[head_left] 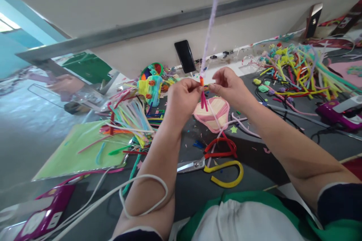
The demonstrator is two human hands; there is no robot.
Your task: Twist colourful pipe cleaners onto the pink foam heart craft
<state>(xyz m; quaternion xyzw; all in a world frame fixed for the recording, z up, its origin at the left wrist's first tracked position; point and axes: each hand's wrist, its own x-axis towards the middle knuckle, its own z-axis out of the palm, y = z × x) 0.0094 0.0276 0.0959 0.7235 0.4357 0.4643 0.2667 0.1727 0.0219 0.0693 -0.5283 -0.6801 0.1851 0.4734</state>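
My left hand (183, 96) is closed in a pinch around a small bundle of pipe cleaners at the middle of the view. Out of its top rises a long lilac pipe cleaner (211, 22); short magenta ends (204, 102) hang below the fingers, with an orange wrap at the join. Close on the other side, my right hand (230, 86) has its fingers curled, thumb and finger on a thin yellowish strand at that join. Beneath them lies a flat pink-and-cream pipe cleaner shape (222, 107). Nearer me are scissors (192, 165) with one red and one yellow handle loop.
Loose pipe cleaners lie left (135, 115) and right (302, 69). A light green sheet (70, 154), purple glue-gun-like tools (48, 211) and a white cable (141, 177) over my left forearm are nearby. A black phone (185, 56) leans on the partition. Another person's hand (66, 86) shows at left.
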